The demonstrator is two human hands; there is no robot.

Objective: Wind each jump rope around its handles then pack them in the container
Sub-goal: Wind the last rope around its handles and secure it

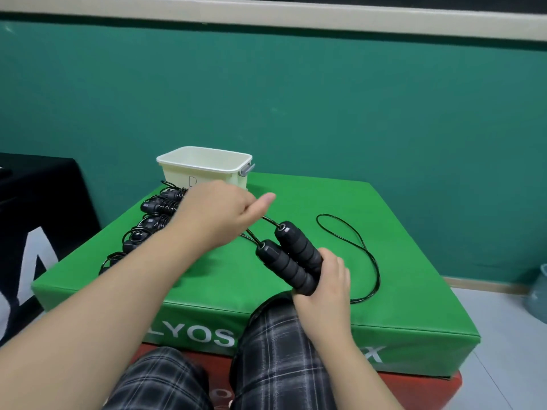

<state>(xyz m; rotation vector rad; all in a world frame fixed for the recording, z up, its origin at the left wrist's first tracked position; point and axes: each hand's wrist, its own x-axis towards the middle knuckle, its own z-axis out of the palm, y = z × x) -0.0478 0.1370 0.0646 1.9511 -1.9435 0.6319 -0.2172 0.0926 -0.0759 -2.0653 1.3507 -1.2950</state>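
My right hand (324,279) grips the two black foam handles (291,258) of a jump rope side by side, their cord ends pointing up and left. Its thin black cord (368,255) lies in a long loop on the green pad to the right. My left hand (220,213) is just left of the handle tips and pinches the cord where it leaves them, thumb stretched out. Several wound jump ropes (154,216) lie in a row along the pad's left side, partly hidden by my left arm. A cream plastic container (204,164) stands at the back.
The work surface is a green padded block (414,232) stacked on a red one (453,383), with my knees in checked trousers against its front edge. A black cloth with white lettering (38,232) hangs at the left. A teal wall stands behind.
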